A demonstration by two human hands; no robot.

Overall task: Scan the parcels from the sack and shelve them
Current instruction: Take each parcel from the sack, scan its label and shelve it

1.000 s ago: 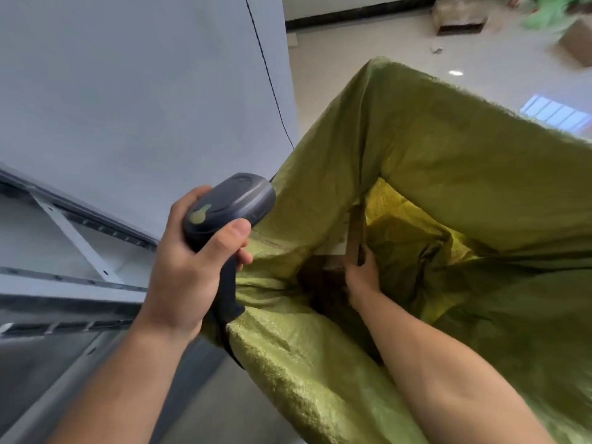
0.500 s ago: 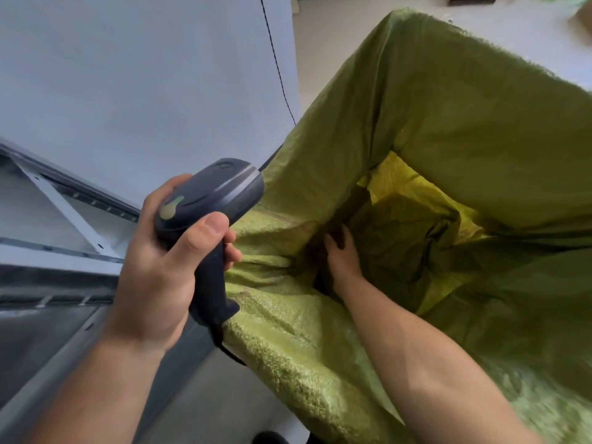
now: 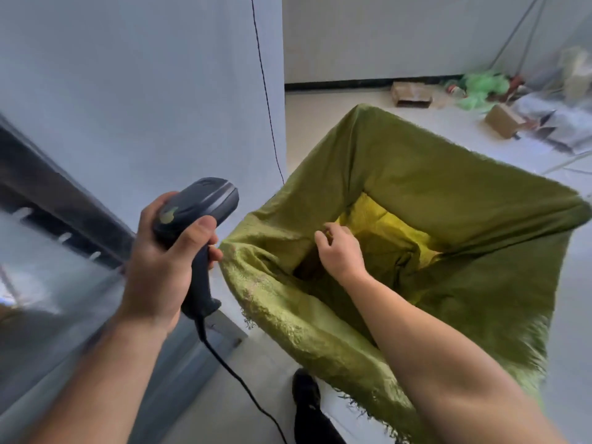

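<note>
Gripping scanner (image 3: 198,206), left hand (image 3: 157,267); right hand (image 3: 341,254) in sack (image 3: 448,174) mouth, grip cannot tell; pale floor (image 3: 320,123), boxes (image 3: 411,94) beyond.

The left hand (image 3: 157,270) is raised on a bare forearm, its fingers wrapped round the handle of a dark grey, pistol-shaped corded barcode scanner (image 3: 198,206), thumb pressed against its head. The bare right arm reaches forward and down. The right hand (image 3: 341,251) shows its back, fingers curled under; whether they grip anything is hidden.
</note>
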